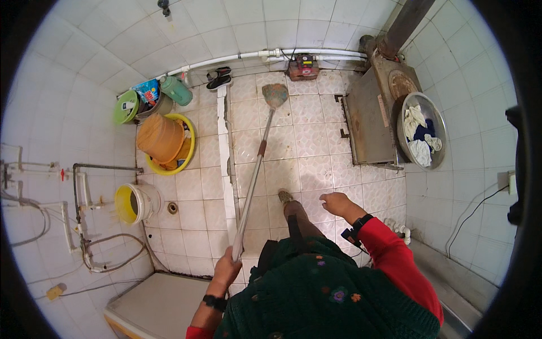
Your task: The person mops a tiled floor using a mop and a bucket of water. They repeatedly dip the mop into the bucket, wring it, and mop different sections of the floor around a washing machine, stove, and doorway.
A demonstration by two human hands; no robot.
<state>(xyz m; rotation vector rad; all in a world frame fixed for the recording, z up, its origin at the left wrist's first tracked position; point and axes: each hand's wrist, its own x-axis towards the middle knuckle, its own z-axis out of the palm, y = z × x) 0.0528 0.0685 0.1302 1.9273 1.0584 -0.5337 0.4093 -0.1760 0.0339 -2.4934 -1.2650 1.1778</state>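
Note:
My left hand (227,271) is closed around the upper end of a long metal mop handle (250,201). The handle slants away from me to a multicoloured cloth mop head (275,95), which rests on the tiled floor (315,146) near the far wall. A brown joint (262,148) sits partway along the handle. Over the floor to the right, my right hand (337,204) holds nothing, its fingers loosely bent and partly apart. Below that hand a patterned shoe (285,195) shows at the end of my leg.
A low tiled ledge (224,140) divides the floor. Left of it are a yellow basin (191,144) under an orange bucket (159,135), a green thermos (177,91) and a white bucket (148,203). A metal stove (372,114) stands right, with a basin of cloths (440,144). A red pump (304,68) sits far back.

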